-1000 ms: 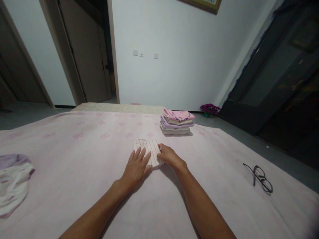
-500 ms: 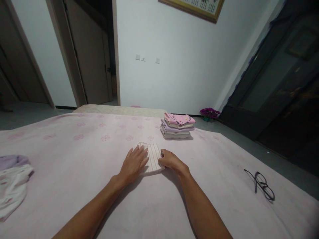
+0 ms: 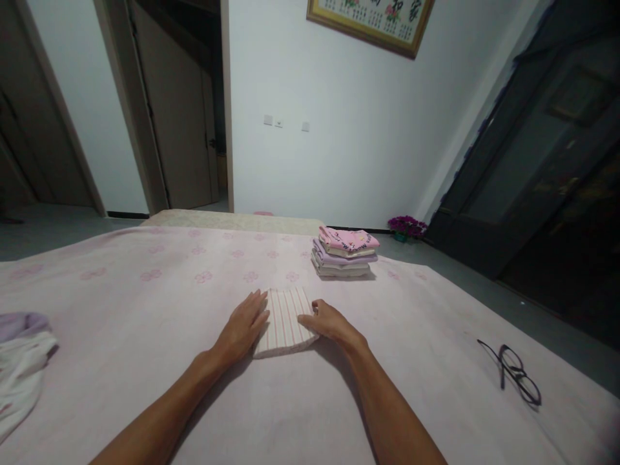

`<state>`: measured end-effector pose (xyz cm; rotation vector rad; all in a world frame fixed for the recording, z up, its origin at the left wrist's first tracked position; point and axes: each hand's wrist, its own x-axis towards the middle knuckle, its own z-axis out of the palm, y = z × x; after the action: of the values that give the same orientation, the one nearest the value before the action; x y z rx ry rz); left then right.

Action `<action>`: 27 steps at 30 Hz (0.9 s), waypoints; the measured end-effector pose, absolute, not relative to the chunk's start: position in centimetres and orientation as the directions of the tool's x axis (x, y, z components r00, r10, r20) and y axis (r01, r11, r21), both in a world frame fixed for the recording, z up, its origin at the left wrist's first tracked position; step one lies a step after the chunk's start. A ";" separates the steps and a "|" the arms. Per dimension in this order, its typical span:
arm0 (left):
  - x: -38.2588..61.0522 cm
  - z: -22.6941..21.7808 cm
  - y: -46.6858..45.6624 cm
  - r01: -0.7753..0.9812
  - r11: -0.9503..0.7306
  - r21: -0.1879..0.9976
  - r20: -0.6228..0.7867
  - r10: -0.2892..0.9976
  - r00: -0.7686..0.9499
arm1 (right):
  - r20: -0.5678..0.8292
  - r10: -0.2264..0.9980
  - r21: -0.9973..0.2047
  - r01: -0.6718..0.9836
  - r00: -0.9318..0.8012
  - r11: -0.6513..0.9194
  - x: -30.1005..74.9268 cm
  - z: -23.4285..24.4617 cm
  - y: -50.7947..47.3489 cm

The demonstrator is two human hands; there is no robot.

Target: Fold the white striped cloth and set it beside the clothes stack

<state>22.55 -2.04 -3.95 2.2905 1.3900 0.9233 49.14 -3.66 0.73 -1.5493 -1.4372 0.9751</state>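
A small folded garment [image 3: 287, 318], white with thin reddish stripes, lies flat on the pink sheet between my two hands. My left hand [image 3: 245, 323] rests along its left edge, fingers stretched out and pointing away from me. On the opposite side, my right hand [image 3: 329, 321] grips the right edge, thumb on top of the cloth and the other fingers curled at its side. Beyond my right hand stands a stack of folded clothes [image 3: 345, 252], with a pink printed piece on top and lilac and white ones below.
The pale pink flowered sheet [image 3: 145, 361] spreads over the whole surface. At the left edge lie loose white and lilac clothes [image 3: 22, 361]. Black-framed glasses [image 3: 518, 374] sit on the right. Purple flowers [image 3: 407, 225] stand on the floor near the dark door.
My left hand has slid left off the garment's top to its left edge, uncovering more stripes. My right hand keeps its hold on the right edge. The view has tilted slightly upward.
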 end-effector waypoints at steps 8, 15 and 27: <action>13.5 -5.1 -2.5 0.800 -0.238 0.551 0.360 0.933 0.030 | -0.079 0.997 -0.996 0.029 0.023 -0.079 47.1 0.9 -4.0; 13.9 -5.3 -2.2 0.835 -0.212 0.507 0.347 0.937 0.028 | 0.014 1.000 -0.998 -0.061 0.022 0.016 46.2 6.0 2.1; 14.2 -5.3 -2.1 0.873 -0.270 0.405 0.377 0.920 0.109 | 0.017 0.953 -0.991 0.129 0.302 -0.023 45.5 3.2 13.6</action>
<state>14.18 -2.08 -5.34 2.2775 1.8469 0.8771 45.47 13.61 3.15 -1.4354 -1.0682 0.9156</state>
